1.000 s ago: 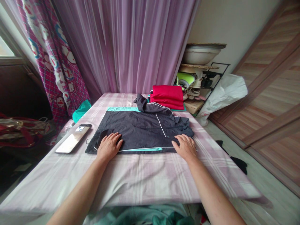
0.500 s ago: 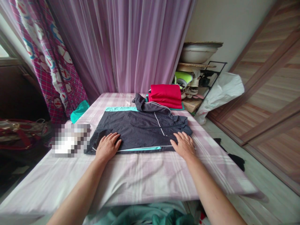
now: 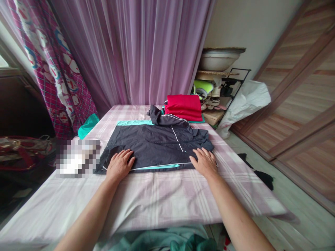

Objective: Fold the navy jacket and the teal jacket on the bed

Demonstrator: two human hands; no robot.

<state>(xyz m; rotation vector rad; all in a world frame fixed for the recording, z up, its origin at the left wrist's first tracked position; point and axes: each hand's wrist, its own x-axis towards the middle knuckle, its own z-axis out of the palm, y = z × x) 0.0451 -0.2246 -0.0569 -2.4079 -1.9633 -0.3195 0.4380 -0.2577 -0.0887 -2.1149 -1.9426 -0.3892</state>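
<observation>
The left hand (image 3: 119, 164) and right hand (image 3: 205, 162) lie open, seemingly to flatten the near edge of a dark jacket (image 3: 149, 146) spread mid-surface; folded red cloth (image 3: 184, 107) sits behind, far right, leaving it room.

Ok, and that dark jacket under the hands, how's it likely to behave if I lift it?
The dark jacket will probably sag, since its fabric creases softly. The loose sleeve at the far side may flop or trail. Its smooth, faintly shiny cloth looks light and perhaps slippery.
</observation>
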